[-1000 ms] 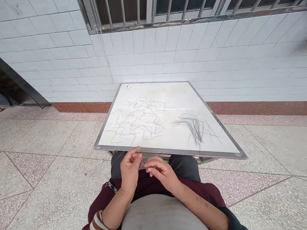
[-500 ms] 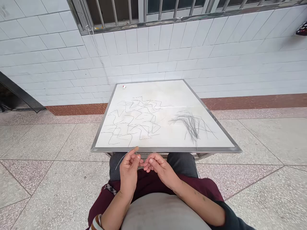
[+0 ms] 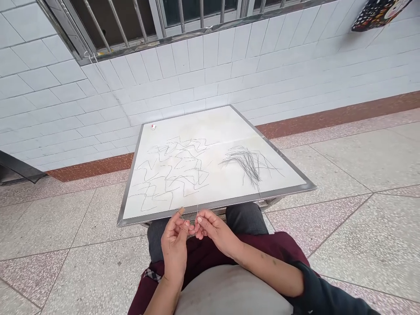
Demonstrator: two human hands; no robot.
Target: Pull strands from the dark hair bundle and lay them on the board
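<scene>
My left hand and my right hand are close together over my lap, at the table's front edge. A thin wire runs between them; its short end stands up by my right fingertips. Both hands pinch it, the left with its index finger raised and thumb bent in. Most of the wire is hidden by the fingers. On the white tabletop, several bent, zigzag wires are spread over the left side. Straighter thin wires lie in a loose bundle at the right.
A small red-and-white object sits at the table's far left corner. Behind the table rises a white tiled wall with a barred window. A dark patterned item hangs at upper right. Stone-tile floor surrounds the table.
The view has tilted and turned right. A wire end now stands up at my right fingertips, while the long end that stuck out left of my left hand no longer shows.
</scene>
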